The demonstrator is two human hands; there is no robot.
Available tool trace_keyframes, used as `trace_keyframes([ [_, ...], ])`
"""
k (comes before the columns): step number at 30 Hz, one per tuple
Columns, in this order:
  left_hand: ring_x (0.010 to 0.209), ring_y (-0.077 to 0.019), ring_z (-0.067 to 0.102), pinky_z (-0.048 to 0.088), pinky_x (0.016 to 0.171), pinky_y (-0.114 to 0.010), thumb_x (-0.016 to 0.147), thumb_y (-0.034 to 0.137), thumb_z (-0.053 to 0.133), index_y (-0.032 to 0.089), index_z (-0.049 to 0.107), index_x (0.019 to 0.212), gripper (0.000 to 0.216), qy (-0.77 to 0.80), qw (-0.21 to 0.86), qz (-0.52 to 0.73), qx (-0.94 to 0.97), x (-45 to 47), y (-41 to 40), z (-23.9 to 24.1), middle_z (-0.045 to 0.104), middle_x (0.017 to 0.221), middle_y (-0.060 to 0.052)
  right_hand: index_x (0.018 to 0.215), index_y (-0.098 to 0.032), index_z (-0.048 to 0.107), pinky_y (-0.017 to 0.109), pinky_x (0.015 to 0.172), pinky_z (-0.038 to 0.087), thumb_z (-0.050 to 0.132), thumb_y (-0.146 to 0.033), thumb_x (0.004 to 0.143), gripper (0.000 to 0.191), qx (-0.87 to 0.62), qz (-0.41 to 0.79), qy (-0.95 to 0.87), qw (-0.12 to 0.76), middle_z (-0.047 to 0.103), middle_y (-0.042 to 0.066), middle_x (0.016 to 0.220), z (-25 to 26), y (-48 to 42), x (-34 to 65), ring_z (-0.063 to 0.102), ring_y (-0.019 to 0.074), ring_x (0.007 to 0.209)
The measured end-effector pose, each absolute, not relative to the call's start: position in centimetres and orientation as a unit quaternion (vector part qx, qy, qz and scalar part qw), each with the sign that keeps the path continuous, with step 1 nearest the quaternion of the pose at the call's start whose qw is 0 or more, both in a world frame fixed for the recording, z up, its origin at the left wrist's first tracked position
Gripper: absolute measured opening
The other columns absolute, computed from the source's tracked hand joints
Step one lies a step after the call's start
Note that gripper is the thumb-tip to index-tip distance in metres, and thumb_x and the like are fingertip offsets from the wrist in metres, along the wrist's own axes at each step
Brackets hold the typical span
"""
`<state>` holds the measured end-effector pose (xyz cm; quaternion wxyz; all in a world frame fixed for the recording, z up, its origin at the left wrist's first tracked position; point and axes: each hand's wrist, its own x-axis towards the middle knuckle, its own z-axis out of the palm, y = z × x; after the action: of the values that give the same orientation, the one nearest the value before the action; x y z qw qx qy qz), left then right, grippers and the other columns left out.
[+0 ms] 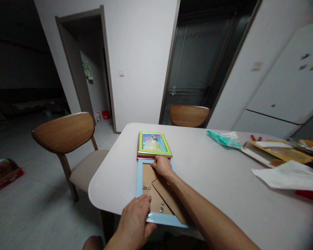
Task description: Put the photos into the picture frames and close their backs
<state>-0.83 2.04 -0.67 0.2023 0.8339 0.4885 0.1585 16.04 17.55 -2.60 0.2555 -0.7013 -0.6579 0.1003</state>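
Observation:
A light blue picture frame (140, 180) lies face down on the white table (214, 180), its brown backing board (156, 194) with metal clips facing up. My left hand (135, 217) rests on the frame's near edge, fingers curled over it. My right hand (162, 166) reaches across to the frame's far edge, fingers bent down and pressing at the top of the backing. Just beyond lies a green picture frame (153, 144) face up with a picture of a person, stacked on a red frame.
A wooden chair (67, 133) stands left of the table, another chair (189, 115) at the far side. On the right lie a teal packet (221, 139), a yellow frame (284, 152), white paper (289, 175) and red pieces. A white fridge (287, 83) stands at the right.

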Motion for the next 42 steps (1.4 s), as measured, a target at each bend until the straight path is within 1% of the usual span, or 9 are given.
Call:
trace_keyframes([
  [8,0.114,-0.0235,0.039,0.03,0.098,-0.036,0.055,0.018,0.065,0.012,0.044,0.115,0.064,0.493,0.187,0.139,0.838,-0.5,2.0,-1.5,0.045,0.124,-0.012,0.064,-0.017,0.058,0.023,0.055,0.037,0.05,-0.032,0.068,0.017,-0.662,0.177,-0.625,0.373,0.061,0.003,0.059,-1.6,15.6,17.0,0.055,0.0148,0.058],
  [15,0.111,-0.0249,0.042,0.033,0.094,-0.039,0.057,0.012,0.058,0.016,0.047,0.106,0.051,0.453,0.227,0.224,0.832,-0.8,1.9,-1.2,0.048,0.12,-0.012,0.088,-0.015,0.058,0.027,0.06,0.045,0.039,-0.044,0.072,0.038,-0.652,0.244,-0.524,0.49,0.064,0.008,0.083,-1.1,10.0,23.0,0.059,0.0168,0.071],
  [21,0.096,-0.0221,0.053,0.046,0.074,-0.03,0.071,0.031,0.047,0.021,0.044,0.082,0.014,0.371,0.435,0.416,0.707,2.1,0.8,0.5,0.053,0.114,-0.008,0.096,-0.019,0.054,0.028,0.055,0.047,0.047,-0.051,0.069,0.043,-0.502,0.547,-0.361,0.565,0.065,0.005,0.074,-1.6,5.3,18.6,0.06,0.0165,0.062],
  [24,0.099,-0.0228,0.052,0.045,0.078,-0.03,0.068,0.035,0.051,0.02,0.039,0.088,0.028,0.318,0.527,0.457,0.642,4.4,0.1,0.4,0.051,0.116,-0.011,0.11,-0.02,0.045,0.027,0.048,0.046,0.046,-0.049,0.07,0.049,-0.451,0.574,-0.28,0.623,0.065,0.004,0.075,-1.2,4.5,16.0,0.061,0.0175,0.06],
  [28,0.107,-0.0229,0.047,0.038,0.091,-0.033,0.058,0.024,0.061,0.018,0.018,0.116,0.072,0.341,0.538,0.527,0.563,5.4,0.6,1.7,0.046,0.12,-0.013,0.126,-0.023,0.025,0.028,0.051,0.048,0.049,-0.037,0.07,0.062,-0.457,0.523,-0.244,0.677,0.065,0.003,0.086,-0.2,4.2,18.3,0.062,0.018,0.064],
  [30,0.105,-0.0222,0.049,0.039,0.09,-0.033,0.061,0.023,0.059,0.018,0.014,0.12,0.075,0.347,0.548,0.533,0.543,5.5,1.4,2.8,0.046,0.12,-0.012,0.129,-0.022,0.019,0.028,0.054,0.049,0.048,-0.032,0.07,0.066,-0.496,0.498,-0.256,0.663,0.066,0.003,0.086,0.3,4.4,21.5,0.062,0.0181,0.064],
  [33,0.104,-0.0228,0.05,0.042,0.087,-0.032,0.062,0.023,0.058,0.015,0.027,0.116,0.063,0.308,0.594,0.514,0.538,6.6,2.6,3.2,0.048,0.12,-0.012,0.129,-0.017,0.021,0.03,0.055,0.049,0.045,-0.029,0.071,0.064,-0.554,0.483,-0.307,0.604,0.067,0.004,0.081,1.0,5.0,27.2,0.063,0.0189,0.063],
  [37,0.103,-0.0195,0.051,0.043,0.086,-0.028,0.06,0.01,0.053,0.013,0.035,0.113,0.056,0.284,0.631,0.446,0.568,10.5,3.5,0.8,0.048,0.121,-0.012,0.115,-0.012,0.046,0.026,0.057,0.048,0.045,-0.025,0.069,0.048,-0.694,0.354,-0.419,0.467,0.068,0.005,0.08,0.9,6.5,33.7,0.063,0.0171,0.063],
  [42,0.098,-0.0143,0.054,0.042,0.084,-0.023,0.064,0.005,0.046,0.015,0.041,0.113,0.05,0.386,0.46,0.351,0.719,14.7,4.8,-2.2,0.057,0.11,-0.004,0.101,-0.013,0.058,0.024,0.057,0.044,0.049,-0.025,0.066,0.038,-0.768,0.24,-0.439,0.401,0.068,0.006,0.076,-0.6,8.1,38.3,0.062,0.0186,0.067],
])
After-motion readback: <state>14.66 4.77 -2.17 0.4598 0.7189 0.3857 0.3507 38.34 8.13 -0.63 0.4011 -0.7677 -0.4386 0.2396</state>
